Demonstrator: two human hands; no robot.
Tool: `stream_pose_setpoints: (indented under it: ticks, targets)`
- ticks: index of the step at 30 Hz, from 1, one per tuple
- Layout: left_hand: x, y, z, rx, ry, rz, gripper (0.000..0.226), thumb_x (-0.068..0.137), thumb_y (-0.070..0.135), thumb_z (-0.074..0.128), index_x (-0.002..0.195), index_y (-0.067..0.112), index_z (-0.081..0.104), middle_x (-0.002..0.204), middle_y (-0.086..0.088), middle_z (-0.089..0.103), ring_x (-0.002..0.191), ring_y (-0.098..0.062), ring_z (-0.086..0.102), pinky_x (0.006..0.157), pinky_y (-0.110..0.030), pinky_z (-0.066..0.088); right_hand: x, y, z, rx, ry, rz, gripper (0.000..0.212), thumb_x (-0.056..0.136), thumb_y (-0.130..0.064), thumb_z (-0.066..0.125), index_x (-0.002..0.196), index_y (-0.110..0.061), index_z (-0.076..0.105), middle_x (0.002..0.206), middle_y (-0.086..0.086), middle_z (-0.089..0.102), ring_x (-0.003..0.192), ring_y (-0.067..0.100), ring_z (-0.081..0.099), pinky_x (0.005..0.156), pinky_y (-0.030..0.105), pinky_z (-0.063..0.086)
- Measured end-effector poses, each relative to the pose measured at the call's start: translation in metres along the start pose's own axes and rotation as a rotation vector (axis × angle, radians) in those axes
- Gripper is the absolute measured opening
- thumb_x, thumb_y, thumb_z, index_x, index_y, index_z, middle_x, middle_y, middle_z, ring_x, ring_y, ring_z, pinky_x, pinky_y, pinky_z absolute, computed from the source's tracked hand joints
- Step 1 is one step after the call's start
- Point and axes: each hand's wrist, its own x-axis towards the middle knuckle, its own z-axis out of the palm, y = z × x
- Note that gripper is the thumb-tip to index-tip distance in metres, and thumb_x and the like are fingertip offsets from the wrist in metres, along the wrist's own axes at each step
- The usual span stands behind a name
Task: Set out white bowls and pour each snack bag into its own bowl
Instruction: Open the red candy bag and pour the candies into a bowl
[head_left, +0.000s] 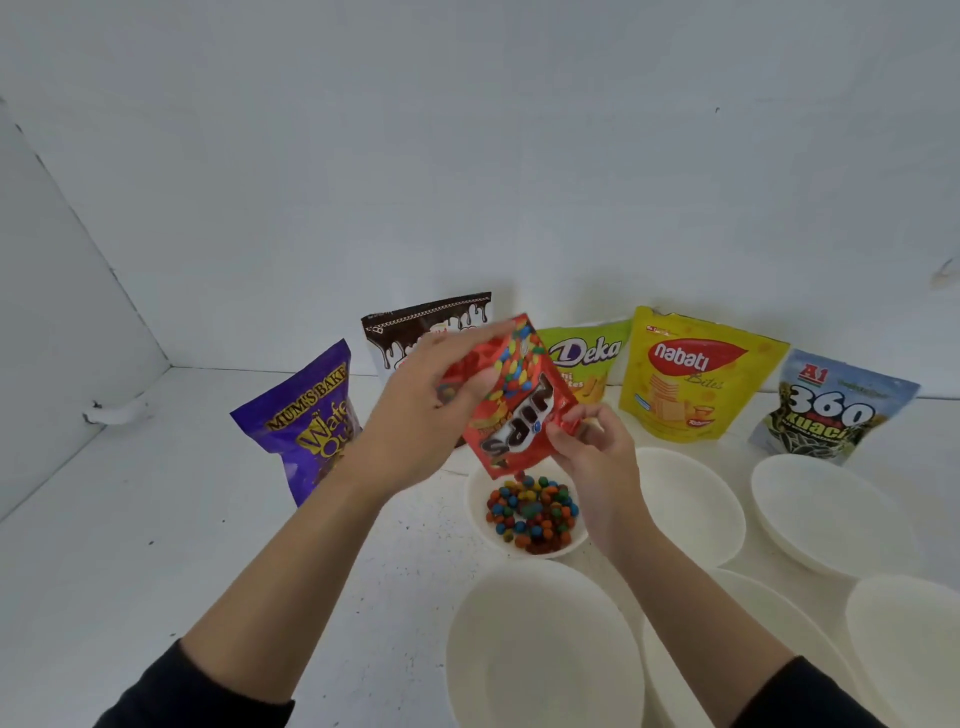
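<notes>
Red bag (519, 410), gripped inverted between both hands (415, 410) (597, 452), seemingly spills candies (532, 512) into bowl (475, 519).

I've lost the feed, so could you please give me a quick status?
Left hand and right hand hold the red bag, upended. Candies falling into small bowl. Nothing in the way.

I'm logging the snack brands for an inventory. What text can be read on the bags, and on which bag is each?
"MUM'S BAKE", partly "Wafe": purple bag
"Deka": green bag
"nabati", "Bites": yellow bag
"A1", "360", "KUACI": blue-grey bag
"Nips", upside down: red bag
Unreadable: brown-and-white bag, print mostly covered.
Small print everywhere: too blurred.
</notes>
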Motion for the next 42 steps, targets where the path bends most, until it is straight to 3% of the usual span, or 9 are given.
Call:
stream_pose_setpoints:
  ticks: [3,9,12,16,21,27,33,38,42]
  targets:
    - [0.005,0.022,-0.012,0.105,0.14,0.155,0.036,0.102,0.029,0.056,0.136,0.042,0.056,0.127,0.01,0.053,0.112,0.01,0.054,0.078,-0.004,0.049,0.0,-0.026,0.008,0.106,-0.049,-0.096,0.03,0.09,0.002,0.068,0.076,-0.022,0.058,0.11,0.017,0.072,0.113,0.036,0.067,0.101,0.055,0.053]
    - [0.009,0.041,-0.029,0.159,0.238,0.213,0.03,0.101,0.032,0.058,0.131,0.036,0.06,0.128,0.011,0.052,0.11,0.006,0.056,0.075,-0.001,0.047,0.0,-0.05,0.019,0.163,-0.1,-0.171,0.021,0.091,0.0,0.068,0.087,-0.017,0.058,0.108,0.01,0.075,0.109,0.029,0.07,0.096,0.048,0.057]
    - [0.003,0.026,-0.026,0.049,0.163,0.078,0.023,0.098,0.033,0.062,0.12,0.041,0.058,0.122,0.009,0.058,0.102,-0.001,0.065,0.068,-0.009,0.053,-0.001,-0.036,0.014,0.093,-0.063,-0.14,0.024,0.09,0.005,0.067,0.084,-0.015,0.056,0.111,0.021,0.069,0.111,0.039,0.065,0.097,0.055,0.055]
    - [-0.009,-0.007,-0.015,0.024,0.061,-0.172,0.036,0.094,0.034,0.067,0.122,0.039,0.045,0.111,0.017,0.056,0.093,-0.011,0.068,0.059,-0.022,0.061,-0.003,-0.014,0.007,-0.072,0.011,-0.014,0.026,0.09,0.005,0.066,0.084,-0.017,0.054,0.105,0.008,0.072,0.106,0.032,0.068,0.091,0.052,0.059]
    - [-0.019,-0.02,-0.017,0.069,0.069,-0.184,0.048,0.092,0.03,0.069,0.129,0.042,0.041,0.109,0.015,0.058,0.095,-0.008,0.069,0.059,-0.021,0.061,-0.008,-0.028,0.007,-0.099,0.04,-0.076,0.021,0.091,0.005,0.065,0.091,-0.013,0.054,0.099,0.004,0.072,0.093,0.018,0.071,0.065,0.024,0.059]
    - [-0.024,0.001,-0.032,0.015,0.182,-0.045,0.048,0.082,0.043,0.066,0.124,0.043,0.044,0.114,0.021,0.057,0.099,-0.008,0.069,0.064,-0.024,0.063,-0.011,-0.047,0.016,-0.017,-0.001,-0.174,0.023,0.088,0.003,0.07,0.091,-0.013,0.056,0.105,0.01,0.072,0.1,0.021,0.073,0.077,0.039,0.064]
    - [-0.038,-0.024,-0.025,0.129,-0.072,-0.256,0.056,0.092,0.02,0.071,0.131,0.041,0.037,0.115,0.003,0.06,0.099,-0.02,0.071,0.074,-0.041,0.065,-0.019,-0.02,0.012,-0.255,0.037,-0.064,0.022,0.086,0.0,0.071,0.092,-0.016,0.057,0.103,0.003,0.071,0.1,0.024,0.069,0.08,0.037,0.061]
    - [-0.057,-0.024,-0.029,0.204,-0.203,-0.351,0.067,0.079,0.03,0.084,0.131,0.041,0.043,0.117,0.014,0.061,0.098,-0.012,0.071,0.08,-0.031,0.064,-0.034,-0.043,0.017,-0.434,-0.022,-0.345,0.028,0.086,0.003,0.07,0.087,-0.023,0.059,0.094,-0.008,0.068,0.097,0.01,0.065,0.087,0.026,0.054]
    - [-0.079,0.003,-0.038,-0.138,-0.162,-0.369,0.043,0.077,0.035,0.075,0.113,0.045,0.054,0.097,0.028,0.071,0.089,0.01,0.07,0.066,-0.013,0.058,-0.057,-0.076,0.032,-0.478,-0.133,-0.645,0.022,0.09,-0.001,0.067,0.091,-0.021,0.06,0.093,-0.009,0.066,0.095,0.007,0.064,0.081,0.01,0.047]
